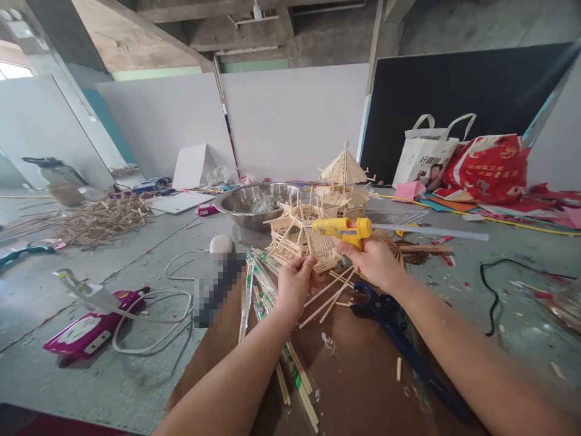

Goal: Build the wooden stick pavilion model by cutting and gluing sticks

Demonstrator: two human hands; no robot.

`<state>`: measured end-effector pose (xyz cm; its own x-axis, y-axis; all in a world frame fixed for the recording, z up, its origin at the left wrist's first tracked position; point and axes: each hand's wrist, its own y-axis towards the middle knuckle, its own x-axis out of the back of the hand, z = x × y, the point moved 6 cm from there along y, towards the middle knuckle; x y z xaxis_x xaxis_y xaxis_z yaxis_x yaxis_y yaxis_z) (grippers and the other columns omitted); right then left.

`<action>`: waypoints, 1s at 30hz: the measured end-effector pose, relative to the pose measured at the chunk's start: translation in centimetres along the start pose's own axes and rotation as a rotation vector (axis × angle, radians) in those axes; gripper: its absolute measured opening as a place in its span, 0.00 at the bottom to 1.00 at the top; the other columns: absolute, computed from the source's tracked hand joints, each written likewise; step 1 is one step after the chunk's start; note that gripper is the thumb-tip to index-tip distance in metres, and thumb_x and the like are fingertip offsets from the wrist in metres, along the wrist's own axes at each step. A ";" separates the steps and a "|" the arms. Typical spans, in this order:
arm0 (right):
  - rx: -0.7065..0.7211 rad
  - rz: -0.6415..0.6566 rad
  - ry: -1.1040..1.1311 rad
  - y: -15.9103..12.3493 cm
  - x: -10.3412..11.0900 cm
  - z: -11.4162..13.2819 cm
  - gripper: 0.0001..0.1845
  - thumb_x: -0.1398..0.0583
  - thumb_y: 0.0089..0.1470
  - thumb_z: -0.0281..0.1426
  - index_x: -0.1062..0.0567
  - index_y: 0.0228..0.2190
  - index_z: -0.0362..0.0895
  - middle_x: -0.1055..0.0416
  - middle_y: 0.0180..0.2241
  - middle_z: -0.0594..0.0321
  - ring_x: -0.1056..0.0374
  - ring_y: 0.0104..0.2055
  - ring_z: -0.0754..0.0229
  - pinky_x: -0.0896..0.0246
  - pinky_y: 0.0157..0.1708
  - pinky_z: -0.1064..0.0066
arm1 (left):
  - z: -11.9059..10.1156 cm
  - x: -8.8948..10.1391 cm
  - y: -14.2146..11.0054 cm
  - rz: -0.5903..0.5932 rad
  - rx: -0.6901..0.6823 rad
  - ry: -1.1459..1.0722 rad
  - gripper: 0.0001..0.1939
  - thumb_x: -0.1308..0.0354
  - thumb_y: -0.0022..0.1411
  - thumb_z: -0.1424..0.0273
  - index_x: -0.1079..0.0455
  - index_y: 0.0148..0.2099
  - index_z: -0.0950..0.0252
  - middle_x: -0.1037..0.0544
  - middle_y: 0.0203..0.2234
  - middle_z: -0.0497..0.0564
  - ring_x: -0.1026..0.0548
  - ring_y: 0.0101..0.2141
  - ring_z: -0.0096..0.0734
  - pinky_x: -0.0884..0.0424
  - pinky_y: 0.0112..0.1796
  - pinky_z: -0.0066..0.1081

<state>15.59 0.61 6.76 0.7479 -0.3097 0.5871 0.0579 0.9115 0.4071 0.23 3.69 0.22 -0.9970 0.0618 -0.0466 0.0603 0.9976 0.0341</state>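
My right hand (374,263) is wrapped round the handle of a yellow hot glue gun (336,227). A long translucent glue stick (436,231) sticks out of its back. The nozzle points left, over a small building model (295,233) made of pale wooden sticks. My left hand (296,280) is pinched closed at the model's near edge, below the nozzle; what lies between its fingertips is hidden. Behind stands a taller part with a pointed stick roof (345,168). Loose sticks (324,300) and chopsticks in clear-and-green wrappers (265,281) lie under and beside my hands.
A blue-handled cutter (408,348) lies by my right forearm on the brown board (354,375). Left are a magenta power strip (95,324) with a white cable and a stick pile (104,218). A steel bowl (249,221) and bags (490,166) stand further back.
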 end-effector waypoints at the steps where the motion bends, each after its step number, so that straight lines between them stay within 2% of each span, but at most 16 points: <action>1: 0.002 0.004 -0.044 -0.1 -0.1 0.2 0.19 0.50 0.47 0.45 0.30 0.27 0.43 0.34 0.17 0.63 0.37 0.21 0.61 0.45 0.22 0.72 | 0.0 0.0 0.0 0.001 -0.001 0.000 0.17 0.45 0.45 0.57 0.35 0.23 0.68 0.36 0.09 0.42 0.46 0.08 0.14 0.52 0.10 0.20; 6: 0.037 0.003 -0.156 0.0 -0.8 0.3 0.18 0.50 0.48 0.43 0.30 0.30 0.43 0.29 0.27 0.58 0.34 0.33 0.56 0.43 0.32 0.70 | 0.0 0.0 -0.1 0.016 0.013 0.006 0.16 0.45 0.45 0.57 0.35 0.25 0.68 0.35 0.10 0.42 0.45 0.09 0.15 0.51 0.11 0.20; 9: 0.022 -0.001 -0.155 0.1 -1.1 0.0 0.19 0.50 0.48 0.43 0.30 0.34 0.42 0.29 0.33 0.55 0.34 0.37 0.54 0.43 0.34 0.69 | -0.2 0.0 -0.3 0.015 0.017 0.011 0.15 0.46 0.46 0.58 0.35 0.24 0.67 0.35 0.10 0.42 0.45 0.08 0.15 0.51 0.11 0.19; 20: 0.008 -0.011 -0.119 0.2 -1.6 -0.5 0.22 0.49 0.48 0.44 0.32 0.38 0.41 0.30 0.36 0.52 0.35 0.40 0.53 0.44 0.37 0.67 | -0.3 -0.1 -0.3 0.006 0.017 -0.007 0.15 0.46 0.47 0.59 0.36 0.23 0.68 0.36 0.10 0.42 0.45 0.08 0.15 0.51 0.10 0.19; 26: -0.008 -0.020 -0.142 0.1 -1.5 -0.3 0.22 0.50 0.48 0.45 0.31 0.35 0.41 0.29 0.33 0.54 0.34 0.36 0.53 0.43 0.33 0.69 | -0.2 -0.1 -0.3 0.010 0.022 -0.004 0.15 0.46 0.47 0.59 0.35 0.24 0.68 0.36 0.10 0.42 0.45 0.08 0.15 0.51 0.10 0.20; 30: -0.031 -0.017 -0.143 -0.1 -1.4 0.0 0.20 0.50 0.48 0.45 0.30 0.30 0.41 0.31 0.22 0.59 0.34 0.27 0.56 0.44 0.25 0.71 | 0.1 -0.1 -0.2 0.023 0.027 0.015 0.15 0.46 0.47 0.59 0.35 0.24 0.68 0.36 0.10 0.42 0.45 0.08 0.15 0.50 0.10 0.20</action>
<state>14.50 1.00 5.90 0.6448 -0.3585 0.6750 0.0915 0.9130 0.3976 0.35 3.53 0.16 -0.9959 0.0849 -0.0311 0.0847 0.9964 0.0081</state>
